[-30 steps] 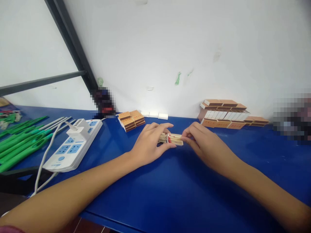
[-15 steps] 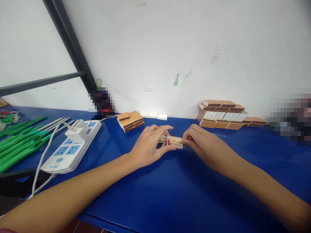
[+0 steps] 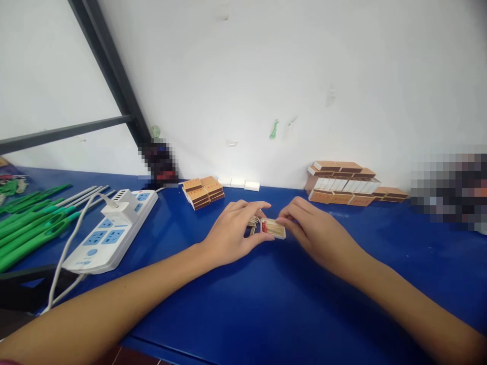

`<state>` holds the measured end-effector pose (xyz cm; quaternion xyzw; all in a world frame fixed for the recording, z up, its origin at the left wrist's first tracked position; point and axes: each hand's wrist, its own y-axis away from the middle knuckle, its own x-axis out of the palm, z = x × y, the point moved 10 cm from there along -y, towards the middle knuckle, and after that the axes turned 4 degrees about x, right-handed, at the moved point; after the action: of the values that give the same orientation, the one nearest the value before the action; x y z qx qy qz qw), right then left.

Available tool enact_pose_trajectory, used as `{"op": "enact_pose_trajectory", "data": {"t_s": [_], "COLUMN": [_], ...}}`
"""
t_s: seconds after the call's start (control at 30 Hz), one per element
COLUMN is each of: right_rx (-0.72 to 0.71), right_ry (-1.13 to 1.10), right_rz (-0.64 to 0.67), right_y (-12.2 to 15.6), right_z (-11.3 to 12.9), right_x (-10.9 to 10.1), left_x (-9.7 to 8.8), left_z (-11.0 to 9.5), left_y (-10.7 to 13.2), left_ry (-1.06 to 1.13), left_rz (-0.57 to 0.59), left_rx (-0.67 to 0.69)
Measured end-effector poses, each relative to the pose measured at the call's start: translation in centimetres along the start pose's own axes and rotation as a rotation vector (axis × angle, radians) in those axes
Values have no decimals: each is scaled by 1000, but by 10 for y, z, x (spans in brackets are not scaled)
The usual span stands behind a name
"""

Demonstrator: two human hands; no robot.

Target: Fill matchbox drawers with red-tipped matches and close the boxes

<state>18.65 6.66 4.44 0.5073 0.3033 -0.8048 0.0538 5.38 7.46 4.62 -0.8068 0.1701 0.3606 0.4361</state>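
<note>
A small white matchbox tray (image 3: 282, 235) lies on the blue table, filled with red-tipped matches (image 3: 272, 227) whose heads point left. My left hand (image 3: 232, 230) curves about the tray's left end. Its thumb rests along the near side and its index finger arches over the far side. A loose pile of matches (image 3: 252, 221) sits under that palm, partly hidden by the fingers. At the tray's right end my right hand (image 3: 304, 220) is closed in a pinch, thumb and fingertips at the plain ends of the matches.
Stacked matchboxes (image 3: 342, 183) stand against the wall at right, with a smaller matchbox stack (image 3: 203, 192) left of centre. White trays (image 3: 238, 183) line the wall between them. A power strip (image 3: 110, 233) with a cable and green tools (image 3: 38, 223) lie at left.
My right fingertips have moved slightly left over the tray's right end. The matches in the tray now lie flatter and look fuller. My left hand stays about the tray.
</note>
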Motion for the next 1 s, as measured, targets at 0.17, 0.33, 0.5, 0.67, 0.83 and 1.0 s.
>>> {"op": "enact_pose_trajectory", "data": {"t_s": [0.17,0.33,0.5,0.67,0.83,1.0], "right_rx": [105,248,392,935,1144,1111], "right_ry": [-62,-75,63,313,351,372], "right_rz": [-162,6,-94,-436,-309,-280], "right_y": [-11,-47,-45,34,73,73], "right_z": [-16,-42,-96,-207,-276,-297], "right_x": [-24,-12,-67,-156,-149,-131], "left_x": [-2,3,0,4,0,1], "left_z": [-10,-20,-13,-15,-15,-18], "left_y": [3,8,9,8,8,8], "left_ry": [11,45,78,96,69,44], "left_rz": [-18,9,-35,-4,-29,-16], "left_rx": [17,74,44,37,14,44]}}
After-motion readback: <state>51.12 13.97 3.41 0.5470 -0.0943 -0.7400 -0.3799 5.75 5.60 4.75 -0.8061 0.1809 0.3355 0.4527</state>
